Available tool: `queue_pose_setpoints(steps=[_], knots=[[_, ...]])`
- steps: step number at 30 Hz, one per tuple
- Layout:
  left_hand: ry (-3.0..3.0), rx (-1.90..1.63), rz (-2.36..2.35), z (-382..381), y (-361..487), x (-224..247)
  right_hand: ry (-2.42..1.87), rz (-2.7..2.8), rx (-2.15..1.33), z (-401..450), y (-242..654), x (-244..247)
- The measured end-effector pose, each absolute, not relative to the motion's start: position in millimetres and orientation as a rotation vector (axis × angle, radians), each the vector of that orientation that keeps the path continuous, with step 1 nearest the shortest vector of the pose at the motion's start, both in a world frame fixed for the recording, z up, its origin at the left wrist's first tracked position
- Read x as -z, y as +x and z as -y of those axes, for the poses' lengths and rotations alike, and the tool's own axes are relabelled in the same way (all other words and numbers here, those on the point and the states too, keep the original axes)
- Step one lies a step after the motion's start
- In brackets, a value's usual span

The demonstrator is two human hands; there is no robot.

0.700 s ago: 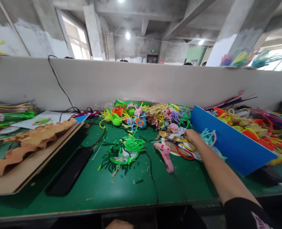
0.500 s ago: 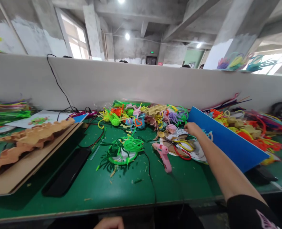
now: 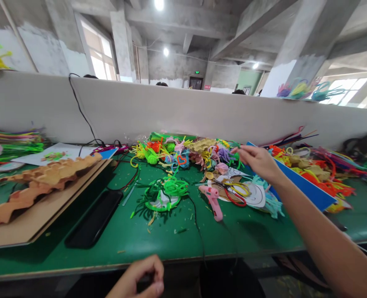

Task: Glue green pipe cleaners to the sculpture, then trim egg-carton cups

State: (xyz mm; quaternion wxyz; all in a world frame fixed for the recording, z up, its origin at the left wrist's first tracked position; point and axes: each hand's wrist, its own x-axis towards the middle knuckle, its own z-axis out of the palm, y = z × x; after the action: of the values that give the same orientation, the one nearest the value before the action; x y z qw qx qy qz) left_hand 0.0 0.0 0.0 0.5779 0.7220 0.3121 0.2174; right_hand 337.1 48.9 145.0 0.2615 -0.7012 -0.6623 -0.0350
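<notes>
My right hand (image 3: pixel 261 162) nearer purple bundle (image 3: pixel 225 155), which lies left of fingers; can't tell grip; left hand (image 3: pixel 133 278) curled, fingertips apart.

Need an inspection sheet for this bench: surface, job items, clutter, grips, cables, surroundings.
Surface: green tabletop, small scraps scattered on it.
Job's things: green fuzzy piece lies left of pink glue gun, apart.
Clutter: multicoloured pile along the back; brown moulded strips on cardboard at left.
Grips: right grip raised near blue board, contents unclear; left grip half-curled at the near edge, nothing seen in it.
Cables: black cable runs to near edge; another cable hangs over pale partition.
Surroundings: partition behind, lit ceiling lamps above.
</notes>
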Motion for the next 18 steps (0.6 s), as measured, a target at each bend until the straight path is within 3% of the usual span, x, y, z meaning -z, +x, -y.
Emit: queue_pose_setpoints(steps=[5,11,18], knots=[[1.969,-0.863,-0.79,-0.6,20.1,-34.7,-1.592,2.54,0.067,15.9,244.4,-103.6],[2.371,-0.515,-0.919,17.6,39.1,-34.7,-1.56,2.965,0.029,40.5,194.4,-72.4],[2.221,-0.518,-0.735,27.6,8.2,-34.3,-1.335,3.013,-0.17,41.8,201.2,-81.9]])
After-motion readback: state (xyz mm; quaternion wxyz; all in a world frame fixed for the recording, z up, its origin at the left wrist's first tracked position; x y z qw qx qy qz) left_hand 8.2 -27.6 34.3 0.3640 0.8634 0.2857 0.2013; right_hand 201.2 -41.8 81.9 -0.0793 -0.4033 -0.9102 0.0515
